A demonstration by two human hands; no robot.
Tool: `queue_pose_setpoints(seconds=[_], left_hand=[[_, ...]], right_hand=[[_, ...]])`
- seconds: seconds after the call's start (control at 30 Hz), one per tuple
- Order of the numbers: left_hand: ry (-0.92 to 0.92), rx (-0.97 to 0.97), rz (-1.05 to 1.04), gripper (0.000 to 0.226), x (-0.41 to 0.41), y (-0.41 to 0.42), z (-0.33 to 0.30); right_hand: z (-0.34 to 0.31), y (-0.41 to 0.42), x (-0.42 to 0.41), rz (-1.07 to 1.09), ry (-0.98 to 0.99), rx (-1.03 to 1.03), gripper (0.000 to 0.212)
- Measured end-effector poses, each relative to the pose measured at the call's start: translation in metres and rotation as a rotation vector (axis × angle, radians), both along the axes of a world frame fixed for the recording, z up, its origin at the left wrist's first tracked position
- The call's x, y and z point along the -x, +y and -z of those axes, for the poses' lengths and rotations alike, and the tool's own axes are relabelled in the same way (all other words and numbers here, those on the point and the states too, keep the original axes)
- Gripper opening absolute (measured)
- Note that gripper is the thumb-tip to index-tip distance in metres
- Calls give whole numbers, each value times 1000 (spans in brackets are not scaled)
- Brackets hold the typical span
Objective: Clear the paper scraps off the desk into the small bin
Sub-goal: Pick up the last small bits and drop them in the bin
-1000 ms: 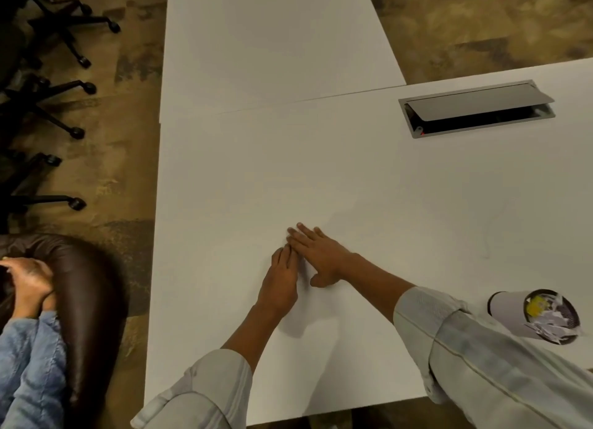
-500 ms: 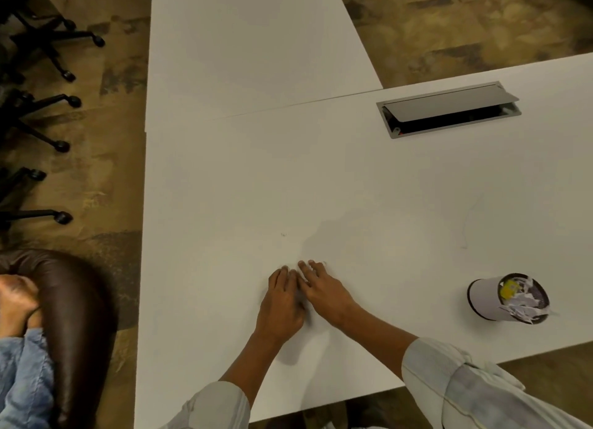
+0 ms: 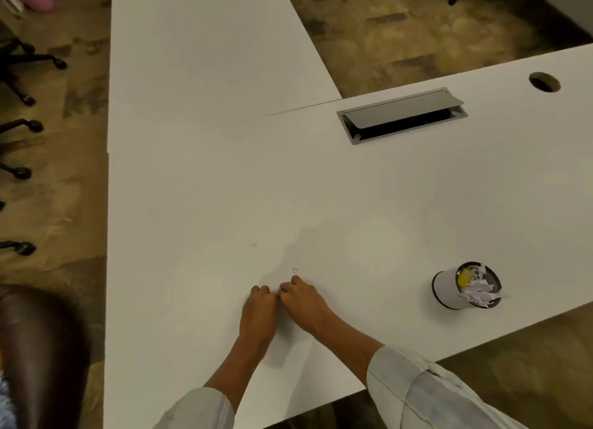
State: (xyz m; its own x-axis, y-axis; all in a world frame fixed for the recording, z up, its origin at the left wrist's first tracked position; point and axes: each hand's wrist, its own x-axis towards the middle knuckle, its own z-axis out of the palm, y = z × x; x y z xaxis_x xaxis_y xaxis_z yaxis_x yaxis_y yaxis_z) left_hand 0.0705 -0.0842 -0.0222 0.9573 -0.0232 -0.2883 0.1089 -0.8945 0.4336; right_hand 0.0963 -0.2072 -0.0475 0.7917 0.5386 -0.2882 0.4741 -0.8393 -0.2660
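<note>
My left hand (image 3: 259,311) and my right hand (image 3: 303,300) rest side by side on the white desk (image 3: 199,204) near its front edge, knuckles touching. Both have their fingers curled under; anything beneath them is hidden. A tiny pale scrap (image 3: 295,270) lies on the desk just beyond my right fingertips. The small white bin (image 3: 449,292) stands well to the right near the desk's edge, stuffed with white paper scraps (image 3: 479,292) and one yellow piece.
A grey cable hatch (image 3: 401,115) with its lid open is set into the desk further back, with a round cable hole (image 3: 544,82) at the far right. A dark brown chair back (image 3: 38,348) is at the lower left. Office chair bases (image 3: 19,172) stand on the floor to the left.
Both hands have slid back along the desk towards its front edge. Their fingers, flat and stretched out before, are now curled under. The view has tilted up and shows more of the desk.
</note>
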Motion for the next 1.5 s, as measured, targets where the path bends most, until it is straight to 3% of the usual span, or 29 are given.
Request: queue_pose_setpoints(seconds=[0.07, 0.17, 0.27, 0.4, 0.53, 0.73, 0.83, 1.0, 1.13, 1.27, 1.5], left_hand=[[1, 66, -118, 21, -9, 1, -8], [-31, 139, -210, 18, -22, -1, -18], [-55, 153, -201, 17, -34, -15, -30], [-79, 224, -104, 18, -45, -59, -43], [-27, 355, 10, 14, -46, -129, -54], [39, 536, 220, 10, -43, -242, -76], [27, 578, 325, 12, -44, -287, -89], [86, 551, 369, 20, -48, -328, -93], [131, 564, 460, 30, -52, -331, -91], [189, 532, 536, 57, -59, -324, -91], [179, 604, 517, 53, -70, -296, -90]], right_hand=[[-1, -3, -4, 138, 44, -90, 23], [-10, -14, -7, 610, 101, -402, 27], [-30, -41, -13, 946, 207, -635, 14], [-59, -105, -12, 1183, 312, -843, 12], [-96, -184, 1, 1330, 233, -968, 15], [-132, -295, 28, 1427, -54, -663, 12], [-135, -321, 34, 1377, -33, -490, 16], [-128, -334, 32, 1277, 69, -369, 20], [-129, -343, 34, 1276, 179, -410, 36], [-135, -350, 35, 1355, 212, -474, 45], [-143, -348, 33, 1294, 160, -352, 43]])
